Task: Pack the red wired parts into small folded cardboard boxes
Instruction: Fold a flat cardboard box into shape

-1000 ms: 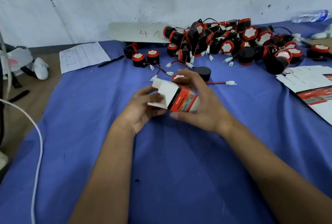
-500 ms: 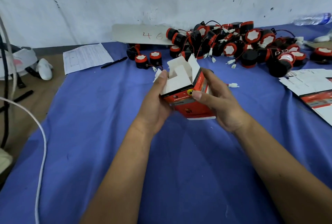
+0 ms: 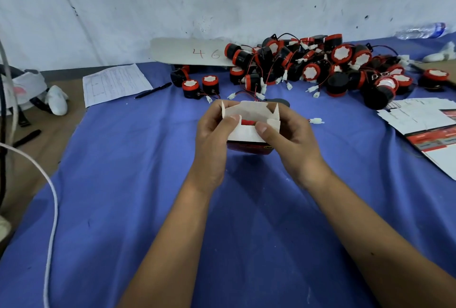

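From the head view, you hold a small cardboard box (image 3: 249, 125) in front of you, above the blue cloth (image 3: 138, 184) that covers the desk. Your left hand (image 3: 213, 132) wraps its left side, thumb pressed on the near white flap. Your right hand (image 3: 286, 134) clasps the right side, and its thumb pins the same flap from the other end. The box's top is open, its white flaps standing up, and a strip of red shows inside between your thumbs; you cannot tell from here whether that is a part or the box's own print. The box's red lower face points toward you.

Beyond the box, a heap of red wired parts (image 3: 320, 65) lies at the far side of the desk against the white wall, black bodies with red rims, thin wires and white connectors trailing. Two parts (image 3: 199, 86) stand apart at the heap's left. One loose white connector (image 3: 315, 121) lies just right of your right hand.

Flat unfolded box blanks (image 3: 424, 122) are stacked at the right edge. A printed sheet (image 3: 113, 84) and a black pen (image 3: 153, 90) lie at the far left of the cloth. A white card (image 3: 190, 52) marked "46" leans near the wall. A white cable (image 3: 53, 209) curves down the left side.
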Motion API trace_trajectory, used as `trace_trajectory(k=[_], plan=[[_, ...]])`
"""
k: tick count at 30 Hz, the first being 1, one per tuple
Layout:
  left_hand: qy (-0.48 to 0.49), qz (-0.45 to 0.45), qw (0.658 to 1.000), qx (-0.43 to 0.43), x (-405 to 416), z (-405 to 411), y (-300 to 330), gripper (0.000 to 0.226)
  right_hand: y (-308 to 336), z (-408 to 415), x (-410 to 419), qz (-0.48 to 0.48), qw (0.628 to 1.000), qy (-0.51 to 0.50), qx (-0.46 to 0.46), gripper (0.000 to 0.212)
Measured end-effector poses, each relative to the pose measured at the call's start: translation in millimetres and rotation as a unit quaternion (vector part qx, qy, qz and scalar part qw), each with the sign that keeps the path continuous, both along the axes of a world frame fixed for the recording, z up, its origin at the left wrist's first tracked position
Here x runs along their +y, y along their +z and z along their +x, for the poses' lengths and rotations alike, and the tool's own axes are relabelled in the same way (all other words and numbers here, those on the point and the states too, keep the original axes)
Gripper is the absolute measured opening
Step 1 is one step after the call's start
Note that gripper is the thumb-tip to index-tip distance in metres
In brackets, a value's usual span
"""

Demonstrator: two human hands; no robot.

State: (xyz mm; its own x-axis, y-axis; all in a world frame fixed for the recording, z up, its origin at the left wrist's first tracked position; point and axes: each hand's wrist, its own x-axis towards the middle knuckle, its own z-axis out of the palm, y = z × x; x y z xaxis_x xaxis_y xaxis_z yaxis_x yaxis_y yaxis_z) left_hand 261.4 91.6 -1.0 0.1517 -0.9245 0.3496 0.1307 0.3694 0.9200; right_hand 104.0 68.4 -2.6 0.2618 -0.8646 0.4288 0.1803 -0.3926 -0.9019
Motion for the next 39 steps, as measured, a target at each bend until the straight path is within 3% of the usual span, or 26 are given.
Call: trace_trajectory(k=[4,8,10,14,18,20,22,25,28,34,39], plan=[[-0.009,-0.01,0.999,-0.052,6,-10,4,0.039,0,-4,-4,0.033,0.999,-0.005,-0.03,0.042],[0.0,-0.04,0.998,-0.052,10,-17,4,0.017,1,-13,-9,0.079,0.991,0.088,-0.065,0.05],[0.011,-0.041,0.997,-0.059,10,-18,3,0.018,1,-14,-9,0.077,0.989,0.114,-0.056,0.047],[0.024,-0.045,0.997,-0.066,9,-18,4,0.015,0,-8,-5,0.059,0.993,0.072,-0.069,0.032],[0.047,-0.048,0.995,-0.074,7,-17,2,0.022,0,-6,-3,0.065,0.994,0.058,-0.072,0.037],[0.069,-0.049,0.993,-0.083,7,-18,2,0.026,2,-5,-2,0.048,0.996,0.064,-0.033,0.035],[0.095,-0.046,0.991,-0.084,6,-19,1,0.03,1,-2,1,0.009,0.997,0.037,0.066,0.04],[0.123,-0.036,0.987,-0.096,2,-17,-3,0.03,-6,2,5,-0.079,0.968,-0.026,0.237,0.063],[0.161,-0.025,0.982,-0.097,0,-16,-8,0.026,-9,3,7,-0.119,0.947,-0.033,0.296,0.064],[0.211,-0.026,0.968,-0.133,0,-24,-10,0.028,-7,8,4,-0.059,0.986,-0.031,0.154,0.049],[0.154,-0.092,0.937,-0.301,4,-28,-14,0.034,-9,3,-3,-0.028,0.996,-0.038,0.074,0.059]])
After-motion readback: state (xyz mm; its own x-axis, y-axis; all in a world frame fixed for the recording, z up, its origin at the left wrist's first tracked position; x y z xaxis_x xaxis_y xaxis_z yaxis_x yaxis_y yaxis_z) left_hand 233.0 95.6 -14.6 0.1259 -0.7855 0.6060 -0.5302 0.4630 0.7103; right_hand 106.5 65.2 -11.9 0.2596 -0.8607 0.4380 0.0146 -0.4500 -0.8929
